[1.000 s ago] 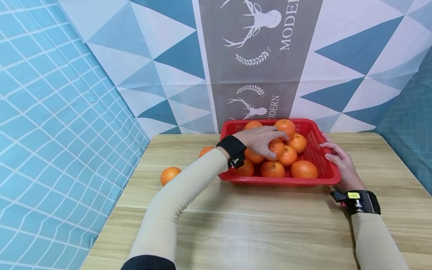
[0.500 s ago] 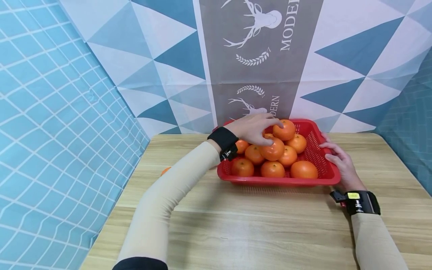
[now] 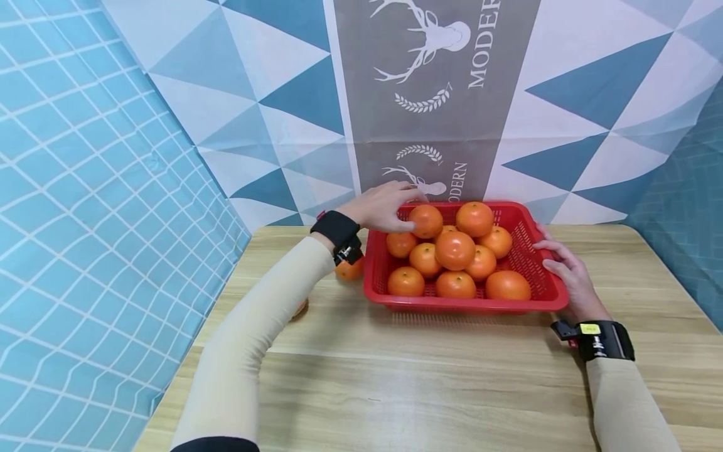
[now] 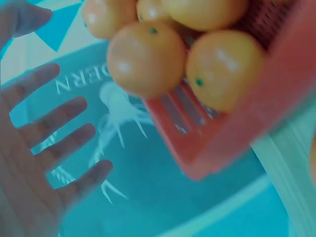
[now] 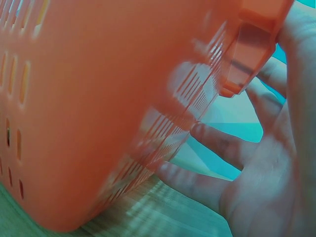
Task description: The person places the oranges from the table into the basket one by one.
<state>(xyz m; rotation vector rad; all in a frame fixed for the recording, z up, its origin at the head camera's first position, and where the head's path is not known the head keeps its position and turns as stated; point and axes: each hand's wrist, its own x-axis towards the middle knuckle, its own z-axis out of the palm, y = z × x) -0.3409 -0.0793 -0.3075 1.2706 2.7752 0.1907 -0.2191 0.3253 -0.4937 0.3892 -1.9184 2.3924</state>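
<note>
A red plastic basket (image 3: 463, 304) holds several oranges (image 3: 454, 251), some stacked on top of others. My left hand (image 3: 384, 206) hangs at the basket's back left corner, beside an orange (image 3: 426, 221). The left wrist view shows that hand (image 4: 34, 148) with its fingers spread and nothing between them, apart from the fruit. At the basket's right side my right hand (image 3: 573, 276) grips the rim. In the right wrist view, fingertips of the right hand (image 5: 261, 182) touch the slotted outer wall of the basket (image 5: 113, 98).
Left of the basket, an orange (image 3: 350, 269) lies on the wooden table (image 3: 407, 389). Another round thing (image 3: 302, 310) is mostly hidden by the left forearm. A patterned cloth (image 3: 423, 113) hangs behind the table, and blue checked cloth (image 3: 85, 188) hangs at the left.
My left hand has let go of the orange on top of the pile and moved left to the basket's back corner. The right hand stays on the rim.
</note>
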